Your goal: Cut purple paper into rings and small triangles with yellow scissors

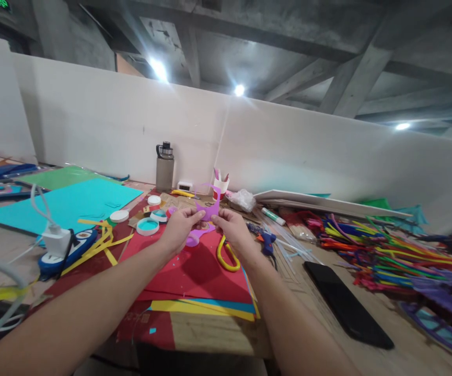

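Note:
My left hand (182, 227) and my right hand (232, 227) are close together above a stack of red paper (206, 277). Both pinch a cut piece of purple paper (209, 210) between thumb and fingers, one at each side. A thin strip of the purple paper rises above my right hand. Just below my hands lies another purple piece (193, 239). Yellow-handled scissors (229, 261) rest on the red paper beside my right hand, their blades hidden. Left of my left hand stands a white round container with turquoise inside (148, 226).
A bottle (165, 167) and a cup of pens (220, 187) stand at the back. Rightward are a blue glue gun (267, 242), a black phone (347, 303) and colorful pipe cleaners (390, 256). A power strip (69, 251), yellow strips (104, 241) and turquoise sheet (69, 201) lie left.

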Motion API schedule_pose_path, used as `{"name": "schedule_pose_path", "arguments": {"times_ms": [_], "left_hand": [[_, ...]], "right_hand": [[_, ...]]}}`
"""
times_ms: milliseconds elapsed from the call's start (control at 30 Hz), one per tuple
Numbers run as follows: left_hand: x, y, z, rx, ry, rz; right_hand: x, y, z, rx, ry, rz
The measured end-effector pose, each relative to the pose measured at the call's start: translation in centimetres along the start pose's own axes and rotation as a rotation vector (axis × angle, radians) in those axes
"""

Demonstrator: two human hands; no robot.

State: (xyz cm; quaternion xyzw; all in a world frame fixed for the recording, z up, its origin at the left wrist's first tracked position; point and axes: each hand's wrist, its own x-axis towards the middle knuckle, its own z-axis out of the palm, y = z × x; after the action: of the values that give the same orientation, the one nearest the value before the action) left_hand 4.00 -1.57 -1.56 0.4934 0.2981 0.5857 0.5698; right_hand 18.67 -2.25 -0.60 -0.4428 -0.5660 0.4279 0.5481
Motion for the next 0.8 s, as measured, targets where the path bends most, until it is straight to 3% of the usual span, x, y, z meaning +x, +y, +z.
{"name": "schedule_pose_path", "arguments": {"times_ms": [267, 633, 800], "left_hand": [[-0.3, -0.1, 0.7, -0.224, -0.033, -0.038], [-0.7, -0.2, 1.0, -0.373, 0.071, -0.123], [-0.1, 0.1, 0.4, -0.311, 0.072, -0.109]], "right_hand": [[-0.2, 0.8, 1.3, 0.116, 0.097, -0.055], [-1.1, 1.3, 3.1, 0.191, 0.128, -0.118], [-0.6, 0.3, 1.7, 0.121, -0.026, -0.072]]}}
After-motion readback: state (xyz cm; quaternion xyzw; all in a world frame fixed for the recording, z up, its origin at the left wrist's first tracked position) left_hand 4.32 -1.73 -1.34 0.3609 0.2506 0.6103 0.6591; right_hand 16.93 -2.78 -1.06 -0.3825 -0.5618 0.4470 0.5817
